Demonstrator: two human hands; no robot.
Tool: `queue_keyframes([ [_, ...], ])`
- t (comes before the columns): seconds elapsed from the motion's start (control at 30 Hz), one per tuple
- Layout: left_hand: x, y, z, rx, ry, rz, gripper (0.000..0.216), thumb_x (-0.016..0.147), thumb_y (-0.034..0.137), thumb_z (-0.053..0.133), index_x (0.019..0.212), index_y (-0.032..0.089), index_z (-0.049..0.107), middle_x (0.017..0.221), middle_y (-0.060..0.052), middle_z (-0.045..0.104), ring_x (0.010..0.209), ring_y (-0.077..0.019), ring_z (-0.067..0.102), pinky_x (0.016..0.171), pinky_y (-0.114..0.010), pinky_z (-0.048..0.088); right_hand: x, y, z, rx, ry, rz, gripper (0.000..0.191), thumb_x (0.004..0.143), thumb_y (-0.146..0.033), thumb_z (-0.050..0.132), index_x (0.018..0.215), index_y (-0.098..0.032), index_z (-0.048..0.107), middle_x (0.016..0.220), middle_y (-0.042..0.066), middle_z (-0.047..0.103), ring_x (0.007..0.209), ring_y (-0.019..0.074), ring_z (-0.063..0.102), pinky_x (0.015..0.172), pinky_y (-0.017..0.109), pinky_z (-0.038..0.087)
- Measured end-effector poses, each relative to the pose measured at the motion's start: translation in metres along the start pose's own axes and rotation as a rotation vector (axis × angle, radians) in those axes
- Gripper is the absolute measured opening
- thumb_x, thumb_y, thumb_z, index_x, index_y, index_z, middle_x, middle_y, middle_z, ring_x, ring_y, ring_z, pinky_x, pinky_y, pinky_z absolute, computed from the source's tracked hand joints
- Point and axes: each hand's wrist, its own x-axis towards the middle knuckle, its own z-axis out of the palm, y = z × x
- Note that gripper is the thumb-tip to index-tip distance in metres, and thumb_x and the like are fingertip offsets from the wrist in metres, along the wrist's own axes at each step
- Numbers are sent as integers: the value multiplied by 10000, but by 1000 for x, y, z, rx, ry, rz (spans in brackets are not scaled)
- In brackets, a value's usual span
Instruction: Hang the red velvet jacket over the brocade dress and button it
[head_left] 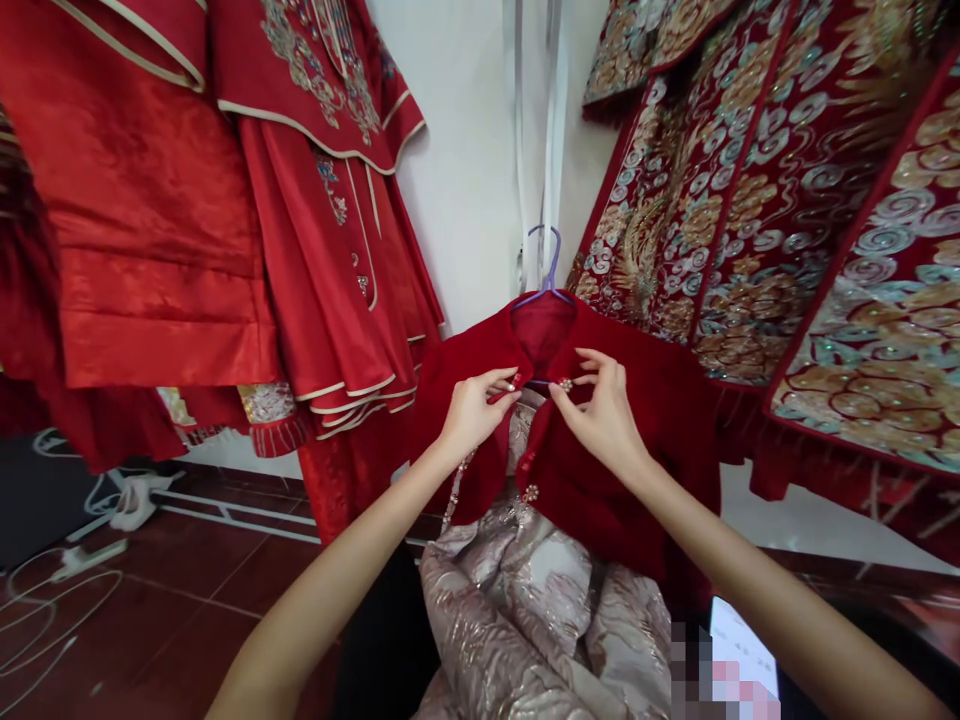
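Observation:
A dark red velvet jacket [622, 370] hangs on a purple hanger [553, 262] in front of me, its front parted. My left hand [478, 408] pinches the front edge just below the neckline on the left side. Across the gap, my right hand [600, 408] has thumb and fingers closed on the opposite edge, at a flower-shaped jewelled button [565, 384]. Another jewelled button [531, 493] sits lower on that edge. Beneath the jacket hangs a shiny silvery-pink brocade garment [517, 620], partly covered by it.
Red garments with pale trim [322, 250] hang at the left. Heavily embroidered red and gold garments [720, 220] hang at the right. White cables [67, 590] lie on the tiled floor, near a white metal rack base [240, 515]. A lit phone screen [739, 640] shows at lower right.

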Motion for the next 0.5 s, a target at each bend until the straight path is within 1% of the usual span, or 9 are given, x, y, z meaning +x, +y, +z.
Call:
queue_keyframes([
  [0.03, 1, 0, 3, -16, 23, -4, 258, 765, 189, 689, 1019, 187, 644, 910, -40, 732, 830, -154, 692, 795, -270, 540, 4, 5, 0, 0, -35, 9, 556, 797, -411, 620, 1262, -164, 439, 1114, 141, 537, 885, 214, 610, 704, 361, 547],
  [0.1, 5, -1, 8, -23, 62, 0, 216, 750, 197, 707, 943, 186, 612, 847, -24, 723, 803, -149, 693, 744, -250, 535, 8, 11, 1, 6, -123, 13, 465, 807, -400, 605, 1195, -165, 499, 1026, 115, 577, 861, 212, 615, 685, 355, 555],
  [0.17, 9, -2, 11, -5, 79, 0, 170, 746, 209, 712, 857, 187, 585, 813, -15, 715, 790, -151, 692, 718, -243, 522, 8, 12, 1, 0, -181, 3, 370, 813, -385, 597, 1111, -169, 552, 1009, 113, 588, 868, 212, 614, 651, 333, 562],
  [0.23, 12, -2, 11, 19, 81, -5, 144, 748, 213, 707, 796, 187, 574, 798, -14, 711, 777, -152, 690, 710, -244, 511, 6, 10, 1, -1, -205, -9, 296, 822, -354, 587, 1055, -171, 586, 1007, 111, 598, 853, 201, 615, 627, 313, 567],
  [0.33, 13, -1, 10, 26, 73, -9, 127, 747, 200, 699, 787, 188, 579, 808, -15, 715, 778, -150, 688, 720, -244, 504, 4, 4, 0, 52, -221, -22, 221, 856, -316, 545, 1019, -186, 620, 974, 85, 628, 824, 179, 625, 640, 301, 580],
  [0.43, 14, 1, 9, 35, 50, -15, 110, 746, 167, 680, 797, 188, 584, 814, -13, 715, 778, -146, 685, 728, -243, 504, 5, -3, 0, 121, -220, -54, 223, 878, -303, 520, 1051, -211, 626, 1011, 70, 640, 879, 179, 634, 635, 282, 588],
  [0.5, 15, 1, 9, 54, 30, -12, 109, 742, 118, 649, 797, 187, 585, 817, -11, 711, 786, -143, 680, 733, -241, 504, 6, -6, 1, 124, -225, -94, 227, 889, -285, 507, 1073, -223, 626, 1029, 63, 643, 903, 179, 636, 643, 276, 587],
])
